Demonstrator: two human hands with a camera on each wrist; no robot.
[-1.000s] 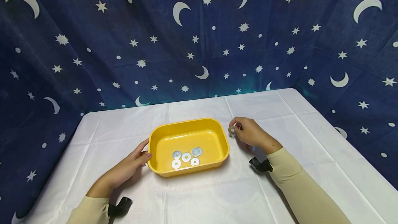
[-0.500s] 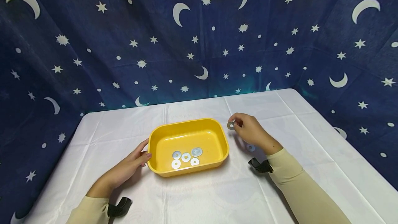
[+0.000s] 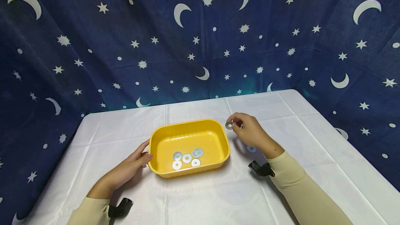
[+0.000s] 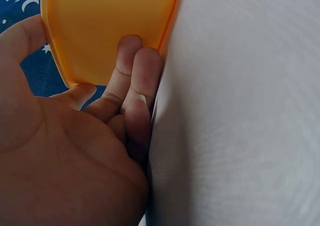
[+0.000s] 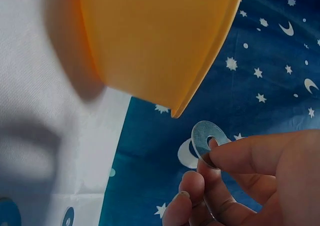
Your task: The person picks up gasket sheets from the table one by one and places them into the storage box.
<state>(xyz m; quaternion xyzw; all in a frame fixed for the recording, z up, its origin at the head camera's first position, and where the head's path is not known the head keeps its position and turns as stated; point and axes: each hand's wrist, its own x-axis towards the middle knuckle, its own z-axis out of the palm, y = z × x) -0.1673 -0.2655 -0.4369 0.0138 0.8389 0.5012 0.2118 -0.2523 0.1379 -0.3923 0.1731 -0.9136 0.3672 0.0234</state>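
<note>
Right hand [image 3: 248, 130]: thumb and fingertips pinch a washer [image 5: 200, 136] (yellow tray [image 3: 187, 141] just beside them). Left hand [image 3: 132, 163]: thumb and fingers clasp its end.

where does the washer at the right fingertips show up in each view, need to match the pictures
Head: the washer is right of centre, pinched by the right hand beside the upper right corner of the yellow tray.
Left wrist: not in it.
Right wrist: right of and below centre, under the tray's lowest corner.
Shared landmark: the yellow tray, in all three views.
</note>
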